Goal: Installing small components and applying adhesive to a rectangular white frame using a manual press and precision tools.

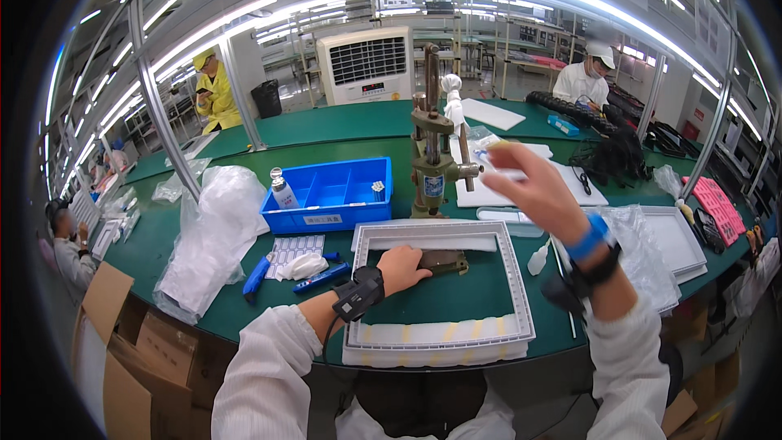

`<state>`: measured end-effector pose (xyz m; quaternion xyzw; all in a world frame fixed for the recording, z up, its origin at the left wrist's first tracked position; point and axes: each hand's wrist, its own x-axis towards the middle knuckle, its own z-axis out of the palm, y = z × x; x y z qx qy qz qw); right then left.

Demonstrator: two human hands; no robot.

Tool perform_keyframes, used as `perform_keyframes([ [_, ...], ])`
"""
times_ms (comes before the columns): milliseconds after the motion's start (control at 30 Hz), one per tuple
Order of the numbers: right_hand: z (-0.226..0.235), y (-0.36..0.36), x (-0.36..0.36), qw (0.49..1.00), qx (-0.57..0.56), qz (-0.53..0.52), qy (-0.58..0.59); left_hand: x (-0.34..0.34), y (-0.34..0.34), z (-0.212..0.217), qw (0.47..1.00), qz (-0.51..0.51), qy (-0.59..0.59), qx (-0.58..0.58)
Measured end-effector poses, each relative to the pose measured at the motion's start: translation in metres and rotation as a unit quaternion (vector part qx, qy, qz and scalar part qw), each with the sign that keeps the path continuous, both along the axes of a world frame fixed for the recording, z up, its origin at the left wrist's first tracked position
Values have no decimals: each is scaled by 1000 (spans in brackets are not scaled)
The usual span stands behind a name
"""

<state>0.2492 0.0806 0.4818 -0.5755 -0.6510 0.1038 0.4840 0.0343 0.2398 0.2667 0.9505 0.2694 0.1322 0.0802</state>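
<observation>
A stack of white rectangular frames (505, 334) lies on the green bench in front of me. My left hand (401, 267) rests inside the frame opening on a dark olive metal block (444, 261), fingers curled over it. My right hand (533, 187) is raised above the bench beside an olive hand press (432, 155), fingers pinched around a small thin pale piece that is blurred. The press stands upright behind the frames with its white-knobbed lever (453, 94) up.
A blue compartment bin (326, 212) with a small bottle (283, 189) sits at left, crumpled clear plastic bags (213, 236) beside it. A blue knife (254, 277) and a sheet of small labels (292, 249) lie near. White trays (680, 236) stand at right. Other people work at the neighbouring benches.
</observation>
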Motion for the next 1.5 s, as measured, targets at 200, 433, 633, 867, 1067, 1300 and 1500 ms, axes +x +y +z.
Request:
perform_keyframes([
  [200,19,133,-10,999,41,-25,-13,11,-11,8,1000,13,2,-6],
  [433,7,151,-39,996,42,-72,44,0,1,-13,997,-23,-68,0],
  [633,3,157,-43,988,57,-144,23,3,9,-13,997,-39,-51,-35],
  [867,8,144,-50,986,63,-151,23,3,9,-17,995,-51,-84,-27],
  [1067,8,150,-44,980,63,-187,-9,5,15,-17,994,-52,-89,-22],
  [1300,9,167,-37,980,45,-192,-2,9,27,-17,997,-19,-75,-30],
  [1500,12,176,-38,982,34,-185,-15,2,41,-12,998,-1,-68,-3],
])
